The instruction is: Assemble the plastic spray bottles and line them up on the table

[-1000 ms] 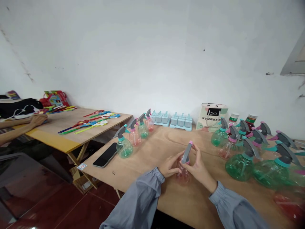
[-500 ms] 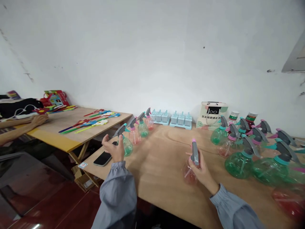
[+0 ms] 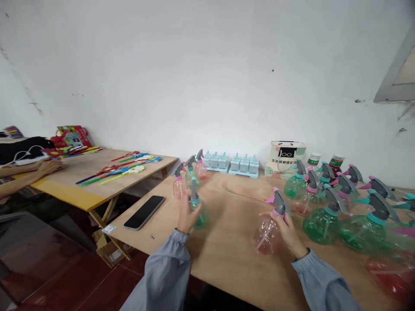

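Note:
My left hand [image 3: 186,214] is closed around the neck of a green spray bottle [image 3: 201,217] with a grey and teal head. Its fingers are partly smeared by motion. On the right, my right hand [image 3: 288,231] grips the neck of a pink spray bottle [image 3: 265,237], whose pink nozzle points left. Both bottles are upright at the table top. Just beyond my left hand stand a pink spray bottle [image 3: 179,186], a green one [image 3: 191,176] and another pink one [image 3: 201,169] in a row.
Several green and pink spray bottles [image 3: 320,225] crowd the wooden table's [image 3: 227,268] right side. A black phone [image 3: 144,212] lies at the left. Pale blue ice-pop moulds [image 3: 244,166] and a paper bag [image 3: 282,160] stand by the wall. Another person's hand [image 3: 48,166] rests on the neighbouring table.
My left hand, open beside the green spray bottle before, has closed on it and brought it right, away from the phone. The pink spray bottle in my right hand has turned, its nozzle now leftward.

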The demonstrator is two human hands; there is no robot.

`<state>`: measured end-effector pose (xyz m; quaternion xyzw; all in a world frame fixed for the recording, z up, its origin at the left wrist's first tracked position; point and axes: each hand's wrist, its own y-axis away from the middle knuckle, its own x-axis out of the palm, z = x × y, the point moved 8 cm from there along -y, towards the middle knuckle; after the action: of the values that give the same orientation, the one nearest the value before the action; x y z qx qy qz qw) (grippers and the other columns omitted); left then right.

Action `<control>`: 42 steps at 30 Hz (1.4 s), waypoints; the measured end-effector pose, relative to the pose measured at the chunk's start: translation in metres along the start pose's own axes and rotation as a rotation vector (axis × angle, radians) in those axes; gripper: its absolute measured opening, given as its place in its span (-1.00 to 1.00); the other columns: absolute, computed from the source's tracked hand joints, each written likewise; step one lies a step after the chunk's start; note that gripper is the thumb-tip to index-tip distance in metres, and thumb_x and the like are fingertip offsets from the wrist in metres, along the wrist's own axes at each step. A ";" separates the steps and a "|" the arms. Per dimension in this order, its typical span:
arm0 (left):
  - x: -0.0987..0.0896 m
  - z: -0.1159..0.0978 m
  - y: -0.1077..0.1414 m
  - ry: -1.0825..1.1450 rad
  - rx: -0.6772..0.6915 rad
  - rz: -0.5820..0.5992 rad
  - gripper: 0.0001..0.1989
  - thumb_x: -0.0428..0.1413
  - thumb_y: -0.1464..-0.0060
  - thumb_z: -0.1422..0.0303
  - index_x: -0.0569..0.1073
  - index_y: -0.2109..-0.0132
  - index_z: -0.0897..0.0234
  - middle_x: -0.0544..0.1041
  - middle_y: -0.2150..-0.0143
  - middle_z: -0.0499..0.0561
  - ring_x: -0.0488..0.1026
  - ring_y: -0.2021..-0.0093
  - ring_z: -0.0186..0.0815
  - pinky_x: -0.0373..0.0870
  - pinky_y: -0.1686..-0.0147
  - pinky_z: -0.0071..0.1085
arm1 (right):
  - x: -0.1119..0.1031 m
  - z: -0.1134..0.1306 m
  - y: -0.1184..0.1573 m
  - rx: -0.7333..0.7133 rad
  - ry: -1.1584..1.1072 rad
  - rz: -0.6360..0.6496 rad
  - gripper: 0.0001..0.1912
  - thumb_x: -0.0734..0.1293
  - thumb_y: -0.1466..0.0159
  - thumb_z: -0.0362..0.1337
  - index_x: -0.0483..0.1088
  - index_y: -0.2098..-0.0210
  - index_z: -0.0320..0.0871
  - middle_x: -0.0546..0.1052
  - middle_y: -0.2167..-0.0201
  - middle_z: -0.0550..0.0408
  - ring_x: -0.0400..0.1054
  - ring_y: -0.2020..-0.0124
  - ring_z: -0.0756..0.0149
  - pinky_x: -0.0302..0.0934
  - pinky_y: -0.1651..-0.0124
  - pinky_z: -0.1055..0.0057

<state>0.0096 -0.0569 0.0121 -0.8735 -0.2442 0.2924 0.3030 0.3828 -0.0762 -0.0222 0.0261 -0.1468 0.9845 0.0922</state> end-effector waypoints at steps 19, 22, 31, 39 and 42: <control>0.133 -0.035 0.028 0.335 0.090 0.229 -0.30 0.34 0.14 0.22 0.25 -0.14 0.16 0.48 -0.10 0.13 0.46 -0.16 -0.05 0.40 -0.18 0.02 | -0.004 0.004 -0.001 0.167 -0.339 -0.046 -0.45 0.57 0.13 0.05 0.48 0.23 -0.09 0.62 0.52 0.10 0.56 0.43 0.15 0.41 0.40 0.35; 0.135 -0.034 0.027 0.368 0.082 0.260 -0.27 0.35 0.14 0.23 0.20 -0.15 0.13 0.46 -0.11 0.09 0.45 -0.15 -0.06 0.40 -0.18 0.06 | -0.003 0.003 -0.001 0.163 -0.362 -0.054 -0.41 0.56 0.10 0.02 0.50 0.13 -0.08 0.65 0.43 0.08 0.57 0.36 0.15 0.42 0.36 0.36; 0.131 -0.035 0.023 0.386 0.050 0.404 -0.34 0.35 0.13 0.16 0.27 -0.07 0.22 0.51 0.01 0.10 0.50 -0.04 -0.04 0.45 -0.11 0.05 | -0.001 0.004 -0.004 0.140 -0.347 -0.007 -0.48 0.51 0.02 0.05 0.54 0.13 -0.08 0.67 0.21 0.01 0.57 0.13 0.02 0.48 0.16 0.20; 0.128 -0.038 0.023 0.385 0.054 0.436 -0.33 0.33 0.11 0.16 0.28 -0.11 0.23 0.53 0.00 0.13 0.50 -0.04 -0.03 0.43 -0.13 0.02 | -0.001 0.002 -0.005 0.152 -0.347 0.000 -0.54 0.49 0.00 0.03 0.56 0.16 -0.05 0.65 0.11 0.01 0.49 -0.05 -0.01 0.44 0.00 0.14; 0.130 -0.035 0.023 0.386 0.039 0.449 -0.30 0.34 0.12 0.14 0.27 -0.12 0.26 0.52 -0.01 0.15 0.49 -0.06 -0.02 0.42 -0.14 0.01 | 0.001 0.005 -0.003 0.164 -0.360 0.041 -0.55 0.50 0.01 0.02 0.56 0.17 -0.05 0.64 0.06 0.00 0.46 -0.10 -0.03 0.42 -0.05 0.13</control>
<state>0.1309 -0.0084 -0.0280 -0.9392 0.0230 0.1854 0.2881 0.3821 -0.0747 -0.0169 0.2062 -0.0807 0.9743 0.0418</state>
